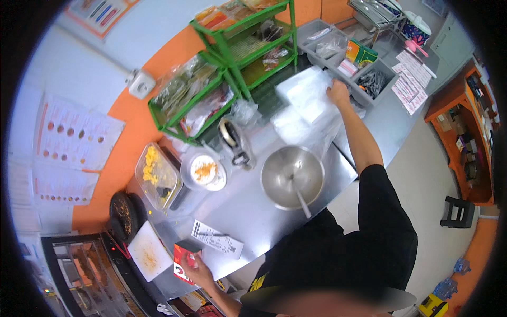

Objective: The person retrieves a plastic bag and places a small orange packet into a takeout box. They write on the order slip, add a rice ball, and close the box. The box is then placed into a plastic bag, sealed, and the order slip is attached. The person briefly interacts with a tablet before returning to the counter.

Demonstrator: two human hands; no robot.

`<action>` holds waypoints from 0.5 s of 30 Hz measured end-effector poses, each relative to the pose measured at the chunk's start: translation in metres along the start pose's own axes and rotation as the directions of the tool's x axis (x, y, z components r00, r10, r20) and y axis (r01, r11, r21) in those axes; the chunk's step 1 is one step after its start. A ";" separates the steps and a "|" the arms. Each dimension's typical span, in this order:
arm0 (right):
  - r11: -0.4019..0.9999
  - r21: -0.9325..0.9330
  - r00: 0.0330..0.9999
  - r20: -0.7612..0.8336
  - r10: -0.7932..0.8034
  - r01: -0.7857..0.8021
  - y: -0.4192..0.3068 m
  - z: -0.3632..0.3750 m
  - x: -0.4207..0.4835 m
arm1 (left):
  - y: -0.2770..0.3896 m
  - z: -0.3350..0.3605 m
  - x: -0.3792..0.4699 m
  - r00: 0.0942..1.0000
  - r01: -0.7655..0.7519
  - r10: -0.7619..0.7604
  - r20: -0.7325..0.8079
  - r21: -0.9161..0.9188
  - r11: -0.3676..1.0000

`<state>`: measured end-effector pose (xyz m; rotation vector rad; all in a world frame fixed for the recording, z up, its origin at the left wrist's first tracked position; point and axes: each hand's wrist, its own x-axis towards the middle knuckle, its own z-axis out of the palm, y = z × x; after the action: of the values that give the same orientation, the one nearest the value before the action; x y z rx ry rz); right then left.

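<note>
My left hand point(198, 272) is around a red cardboard box point(183, 259) with a dark top and printed sides, at the table's near left edge. Beside the box lies a printed paper slip point(218, 239) with a pen point(214, 234) across it. Stretched out to the far right, my right hand point(339, 93) touches the edge of a stack of white plastic bags point(305, 95); its fingertips are partly hidden, so its grip is unclear. Between my arms stands a steel mixing bowl point(292, 178) with a spoon point(302, 202) leaning over its rim.
Green racks point(245, 59) with packets line the wall. Grey bins point(368, 99) hold small packs and black cutlery. A clear container point(156, 174) with yellow food, a tub point(204, 170), a tape dispenser point(233, 142), a white cutting board point(150, 251) and a stone mortar point(122, 216) occupy the left.
</note>
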<state>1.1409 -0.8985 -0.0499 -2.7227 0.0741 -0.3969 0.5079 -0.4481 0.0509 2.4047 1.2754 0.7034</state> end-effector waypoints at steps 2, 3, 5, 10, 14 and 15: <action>0.994 0.090 0.991 0.127 0.047 -0.059 0.001 0.004 0.010 | 0.073 0.028 -0.007 0.997 0.058 -0.047 0.054 -0.218 0.974; 0.989 0.130 0.979 0.196 0.049 -0.075 0.002 0.003 0.009 | 0.108 0.041 -0.010 0.990 0.132 -0.106 0.094 -0.332 0.934; 0.947 0.314 0.969 0.248 -0.007 -0.074 0.007 -0.007 0.006 | 0.172 0.060 -0.016 0.990 -0.011 0.074 0.123 -0.446 0.895; 0.545 0.686 0.789 0.610 -0.069 -0.482 0.031 -0.040 0.015 | 0.307 0.113 -0.001 0.901 -0.116 0.347 0.259 -0.628 0.770; 0.912 0.409 0.912 0.382 -0.148 -0.023 0.032 -0.046 0.014 | 0.407 0.180 0.007 0.715 -0.285 0.638 0.286 -0.713 0.640; 0.960 0.248 0.933 0.295 -0.204 0.131 0.029 -0.044 0.012 | 0.431 0.197 0.007 0.657 -0.293 0.689 0.306 -0.738 0.607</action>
<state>1.1402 -0.9431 -0.0185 -2.5373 -0.2788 -0.0041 0.9128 -0.6886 0.1046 2.1006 0.0063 0.3824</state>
